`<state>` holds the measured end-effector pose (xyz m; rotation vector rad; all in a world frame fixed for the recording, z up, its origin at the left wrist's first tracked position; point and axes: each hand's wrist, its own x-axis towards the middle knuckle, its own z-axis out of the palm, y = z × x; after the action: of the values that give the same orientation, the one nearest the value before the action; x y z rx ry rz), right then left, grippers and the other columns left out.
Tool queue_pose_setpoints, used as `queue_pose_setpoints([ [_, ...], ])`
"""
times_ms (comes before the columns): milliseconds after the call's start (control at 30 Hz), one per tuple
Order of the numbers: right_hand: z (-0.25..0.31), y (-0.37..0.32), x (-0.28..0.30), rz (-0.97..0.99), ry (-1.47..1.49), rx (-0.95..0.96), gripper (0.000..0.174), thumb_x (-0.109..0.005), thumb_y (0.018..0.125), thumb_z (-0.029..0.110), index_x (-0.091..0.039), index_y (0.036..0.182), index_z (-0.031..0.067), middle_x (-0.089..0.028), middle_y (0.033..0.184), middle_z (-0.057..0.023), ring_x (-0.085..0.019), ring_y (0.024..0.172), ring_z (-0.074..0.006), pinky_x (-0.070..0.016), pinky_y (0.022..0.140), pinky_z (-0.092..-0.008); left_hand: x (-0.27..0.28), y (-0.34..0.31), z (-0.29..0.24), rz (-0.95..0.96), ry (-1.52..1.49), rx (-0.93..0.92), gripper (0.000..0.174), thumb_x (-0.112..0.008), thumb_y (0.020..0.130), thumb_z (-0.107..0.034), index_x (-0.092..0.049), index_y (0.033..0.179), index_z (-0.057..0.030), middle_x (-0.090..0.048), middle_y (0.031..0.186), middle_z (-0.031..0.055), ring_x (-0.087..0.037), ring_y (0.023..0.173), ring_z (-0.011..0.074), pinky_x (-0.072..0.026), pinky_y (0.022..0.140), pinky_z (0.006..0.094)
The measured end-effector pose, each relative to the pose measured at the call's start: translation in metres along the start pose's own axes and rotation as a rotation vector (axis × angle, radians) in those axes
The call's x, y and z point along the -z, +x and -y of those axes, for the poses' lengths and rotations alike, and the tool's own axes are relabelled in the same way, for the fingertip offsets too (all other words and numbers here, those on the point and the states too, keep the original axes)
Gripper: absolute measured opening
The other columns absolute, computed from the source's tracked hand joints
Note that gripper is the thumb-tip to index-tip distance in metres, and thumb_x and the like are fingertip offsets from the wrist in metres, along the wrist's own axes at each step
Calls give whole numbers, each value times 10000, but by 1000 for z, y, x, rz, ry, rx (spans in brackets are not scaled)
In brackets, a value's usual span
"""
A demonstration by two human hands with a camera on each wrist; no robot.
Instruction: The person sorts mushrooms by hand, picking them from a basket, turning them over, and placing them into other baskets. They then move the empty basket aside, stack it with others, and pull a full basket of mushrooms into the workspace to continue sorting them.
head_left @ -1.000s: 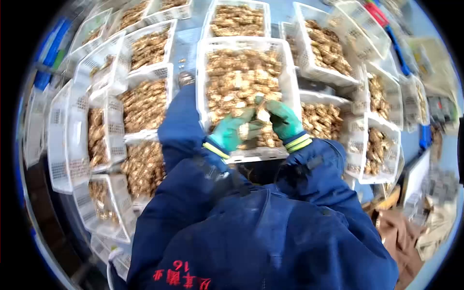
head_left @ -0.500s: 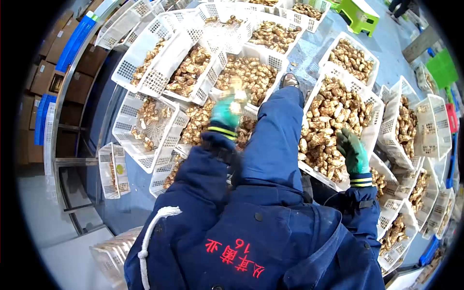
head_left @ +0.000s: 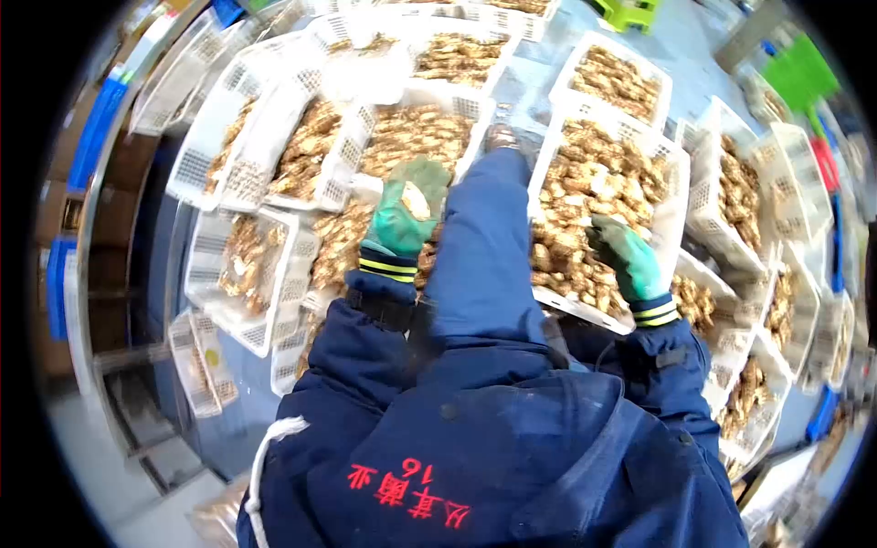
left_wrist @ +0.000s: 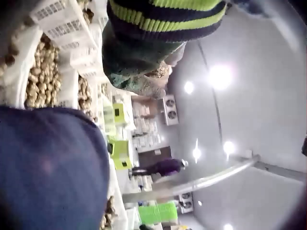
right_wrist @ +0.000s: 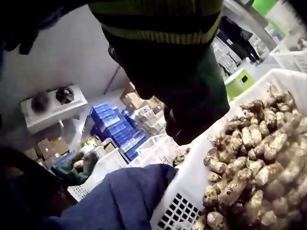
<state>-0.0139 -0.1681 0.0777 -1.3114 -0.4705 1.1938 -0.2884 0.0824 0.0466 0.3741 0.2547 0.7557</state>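
Note:
The left hand (head_left: pixel 402 215), in a green glove, is raised over the crates left of the person's leg. It holds a pale, knobbly mushroom (head_left: pixel 416 201), whose brown side (left_wrist: pixel 160 71) shows between the fingers in the left wrist view. The right hand (head_left: pixel 632 260), also gloved, hovers low at the right part of a white crate (head_left: pixel 678 215) heaped with brown and cream mushrooms (head_left: pixel 585 183). Its fingers bend loosely downward with nothing visible in them. In the right wrist view that hand (right_wrist: pixel 177 86) is dark, its fingertips beside the crate wall (right_wrist: pixel 184 191).
More white crates (head_left: pixel 206 169) of mushrooms stand closely packed on both sides. A leg and shoe (head_left: pixel 502 137) are between the left crates and the full crate. Green stool (head_left: pixel 628 13) at the back; metal rack (head_left: pixel 82 301) at far left; a distant person (left_wrist: pixel 163 166).
Both hands were together over one crate; they have parted, the left swinging out to the left. The head view has turned. Since half a second ago the right fingers have drawn nearer the mushrooms.

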Motion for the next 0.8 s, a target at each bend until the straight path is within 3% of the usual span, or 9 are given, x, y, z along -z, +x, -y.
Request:
queue_pose_setpoints([
  [167,31,-19,-21,-123,-277,244,315,-560,925,155,-556,1205,11,-620,1049,-62,-567,936,-108,-457,805,-247,-88,34,101,-76,-55,395,833,-405,861,-675,-381,1333,10,-482,1287,208,-466,1205,356,-381,1024,449],
  [300,26,-12,-29,-190,-856,596,442,-640,824,175,-524,1232,53,-624,994,-156,-617,907,-271,-486,782,-356,-93,45,159,-37,-64,443,819,-370,878,-661,-353,1343,13,-468,1288,206,-486,1149,335,-387,999,445],
  [467,-20,13,-6,-360,-1057,447,533,-643,816,227,-472,1303,94,-589,1150,-178,-577,1019,-336,-469,862,-403,-108,38,197,-150,135,451,730,-297,912,-618,-382,1351,-40,-514,1211,108,-515,1030,263,-416,885,384],
  [500,-30,15,4,-344,-963,449,451,-603,863,101,-486,1292,25,-624,1093,-123,-611,949,-216,-484,799,-303,-104,38,203,-132,136,428,715,-302,912,-616,-388,1350,-56,-513,1205,88,-515,1016,249,-415,876,376],
  [567,-19,12,7,-249,-240,-46,410,-588,858,35,-518,1262,26,-629,1024,-26,-582,845,-106,-467,728,-224,-83,46,199,2,141,615,696,-343,906,-620,-379,1347,-83,-511,1237,81,-512,1058,230,-412,881,358],
  [600,-27,12,15,-214,-283,87,401,-577,844,-8,-532,1242,17,-612,981,23,-537,786,-57,-440,684,-181,-88,44,197,41,252,618,708,-359,902,-619,-366,1357,-77,-527,1211,94,-524,1042,224,-423,872,358],
  [700,-30,12,14,-213,243,-73,359,-576,826,-40,-554,1183,-8,-635,936,-24,-570,735,-93,-480,615,-242,-81,41,196,250,463,627,697,-433,899,-547,-339,1389,-60,-570,1134,117,-562,965,202,-462,805,334],
  [767,-34,12,12,-139,-153,-113,281,-672,826,206,-596,1030,28,-655,865,-84,-588,679,-134,-481,592,-270,-56,38,202,413,570,577,590,-488,893,-374,-373,1376,-54,-583,1120,120,-581,932,196,-483,765,308],
  [800,-52,18,17,-179,-557,74,298,-682,815,282,-589,961,39,-642,819,-111,-589,649,-167,-479,581,-292,-52,37,203,414,705,504,526,-501,883,-270,-410,1352,-50,-583,1133,125,-584,943,199,-487,774,306],
])
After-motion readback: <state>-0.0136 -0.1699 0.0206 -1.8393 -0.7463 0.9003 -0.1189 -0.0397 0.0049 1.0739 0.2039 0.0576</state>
